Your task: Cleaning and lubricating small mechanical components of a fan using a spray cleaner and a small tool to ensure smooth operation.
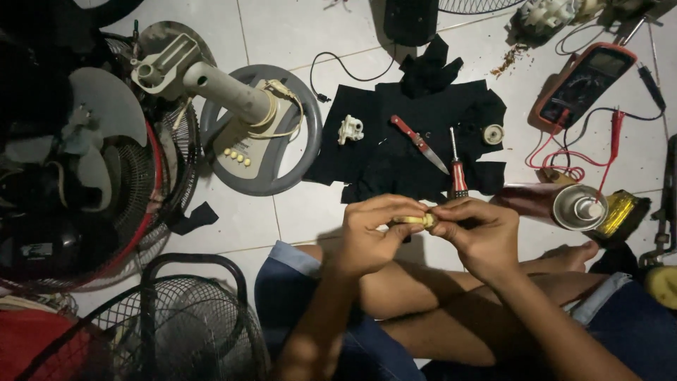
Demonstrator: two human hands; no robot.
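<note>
**Small yellow part between my two hands**

I sit on the tiled floor [310, 28] with my legs crossed. My left hand [374, 229] and my right hand [479, 233] meet above my knees. The fingers [395, 212] of both hands are closed around a small yellow part [417, 221]; only a little of it shows between them.

Just beyond my hands a black cloth [409, 134] lies on the floor. On it there are a knife [419, 143] with red handle, a screwdriver [457, 169] near my right hand, a white plastic piece [350, 129] and a small round piece [493, 133]. To the right stands a spray can [578, 207], and further a multimeter [582, 85] with red wires. To the left lies a grey fan base [262, 130], and fan grilles [148, 204] beside it.
</note>
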